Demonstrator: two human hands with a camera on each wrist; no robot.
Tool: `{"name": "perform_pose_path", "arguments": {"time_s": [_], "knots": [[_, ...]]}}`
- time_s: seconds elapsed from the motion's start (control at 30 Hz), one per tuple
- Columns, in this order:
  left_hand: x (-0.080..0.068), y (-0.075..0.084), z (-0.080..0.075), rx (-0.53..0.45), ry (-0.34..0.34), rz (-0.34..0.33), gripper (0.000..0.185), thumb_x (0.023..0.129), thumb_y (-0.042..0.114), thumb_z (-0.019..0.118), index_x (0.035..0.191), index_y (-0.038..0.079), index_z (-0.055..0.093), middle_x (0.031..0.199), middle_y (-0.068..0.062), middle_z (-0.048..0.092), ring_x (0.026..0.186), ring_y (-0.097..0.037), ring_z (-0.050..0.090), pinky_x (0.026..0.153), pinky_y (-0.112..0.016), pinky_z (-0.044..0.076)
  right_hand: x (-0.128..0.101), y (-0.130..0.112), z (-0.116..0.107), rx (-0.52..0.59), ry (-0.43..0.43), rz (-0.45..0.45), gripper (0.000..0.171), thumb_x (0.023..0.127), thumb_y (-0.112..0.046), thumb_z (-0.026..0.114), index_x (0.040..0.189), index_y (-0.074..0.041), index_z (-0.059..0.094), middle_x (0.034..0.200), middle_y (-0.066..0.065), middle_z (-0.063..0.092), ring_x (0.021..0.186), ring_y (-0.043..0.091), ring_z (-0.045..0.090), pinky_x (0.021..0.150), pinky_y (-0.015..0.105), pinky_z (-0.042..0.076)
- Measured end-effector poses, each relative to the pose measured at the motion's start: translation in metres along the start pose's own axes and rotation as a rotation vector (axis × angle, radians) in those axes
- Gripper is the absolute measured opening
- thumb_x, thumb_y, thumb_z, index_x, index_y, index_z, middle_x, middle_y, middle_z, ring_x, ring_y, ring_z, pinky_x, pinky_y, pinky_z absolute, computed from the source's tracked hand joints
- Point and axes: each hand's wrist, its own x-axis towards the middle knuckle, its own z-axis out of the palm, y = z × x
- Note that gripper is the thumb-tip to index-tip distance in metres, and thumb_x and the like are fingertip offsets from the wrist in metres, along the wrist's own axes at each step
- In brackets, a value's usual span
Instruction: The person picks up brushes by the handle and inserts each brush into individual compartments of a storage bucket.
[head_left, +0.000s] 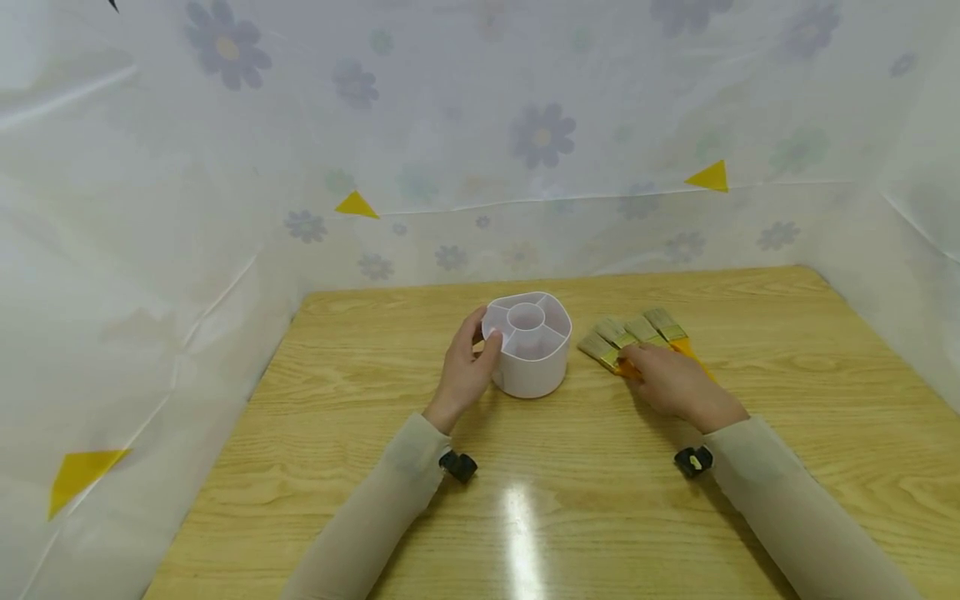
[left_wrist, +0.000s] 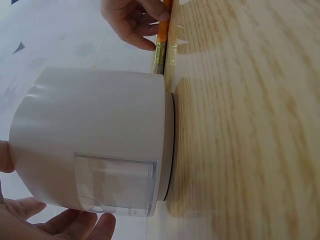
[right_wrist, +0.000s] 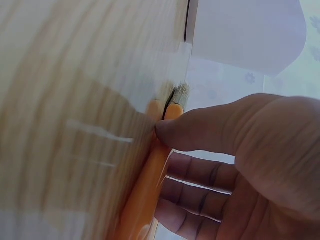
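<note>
A white round desk organizer (head_left: 532,379) with a central ring and several divided compartments stands upright on the table. My left hand (head_left: 465,371) grips its left side, thumb at the rim and fingers around the outer wall. In the left wrist view a clear plastic panel (left_wrist: 117,185) shows on the organizer's side. To the right, several flat paintbrushes (head_left: 660,323) with pale bristles and orange handles lie fanned out, bristles pointing away. Over them is my right hand (head_left: 671,383), pinching an orange paintbrush handle (right_wrist: 145,190) between thumb and fingers; the palm partly hides the handles.
The wood-grain table (head_left: 337,483) spreads around both arms. A flowered white plastic sheet (head_left: 465,125) hangs behind it and along both sides, with yellow tape pieces (head_left: 357,205) on it. Each wrist wears a dark strap device (head_left: 458,467).
</note>
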Motion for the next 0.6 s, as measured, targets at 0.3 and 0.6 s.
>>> {"name": "perform_pose_path", "arguments": {"time_s": [0.3,0.6], "knots": [[0.0008,-0.0005,-0.0006,0.008,0.001,0.001,0.048,0.101,0.012,0.046,0.145,-0.003,0.033,0.134,-0.026,0.047,0.12,-0.036,0.049,0.093,-0.05,0.047,0.0003,-0.0017,-0.0016,0.003,0.0,0.005,0.029,0.09,-0.013,0.065,0.117,-0.003,0.06,0.098,0.009,0.062,0.082,0.025,0.06,0.067,0.044,0.05],[0.0,-0.0005,0.0003,0.006,-0.003,-0.004,0.049,0.101,0.013,0.046,0.145,-0.004,0.032,0.135,-0.026,0.047,0.121,-0.036,0.049,0.093,-0.05,0.046,-0.0007,-0.0013,-0.0014,-0.001,0.002,0.001,0.034,0.09,-0.013,0.066,0.121,-0.001,0.058,0.102,0.013,0.063,0.083,0.028,0.062,0.069,0.045,0.051]]}}
